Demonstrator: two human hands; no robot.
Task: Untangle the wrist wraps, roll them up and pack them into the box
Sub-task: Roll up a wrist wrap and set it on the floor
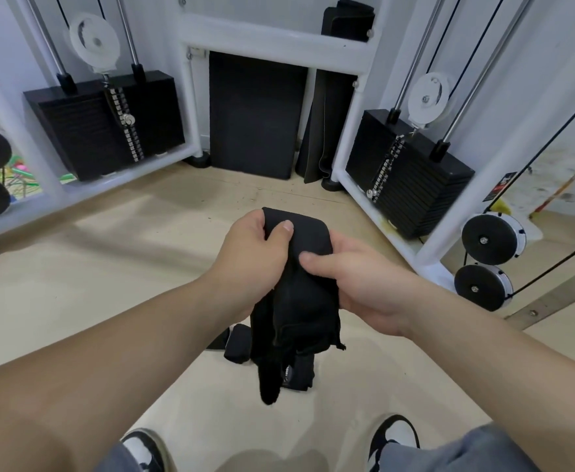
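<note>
Wrist wraps (299,291), black, are held as one bunched bundle in mid-air above the floor (109,267), between both hands. The left hand (255,257) grips the upper end with its thumb pressed on the front of the fabric; its fingers are hidden behind the bundle. The right hand (357,284) grips the middle from the right side, thumb on the front, fingers mostly out of sight behind. The number of straps in the bundle cannot be told, since the folds merge into one dark mass. The hanging lower end covers part of more black pieces lying on the floor directly below: a rolled piece (238,345) shows at left, and a piece with a small unreadable label (287,373) at right. The floor is pale and smooth. Two shoes (143,447) are cut off at the bottom edge. Ahead stands a white machine frame (272,42) with a black weight stack at left (102,131) and another at right (412,178). A black pad (255,114) leans upright between them.
</note>
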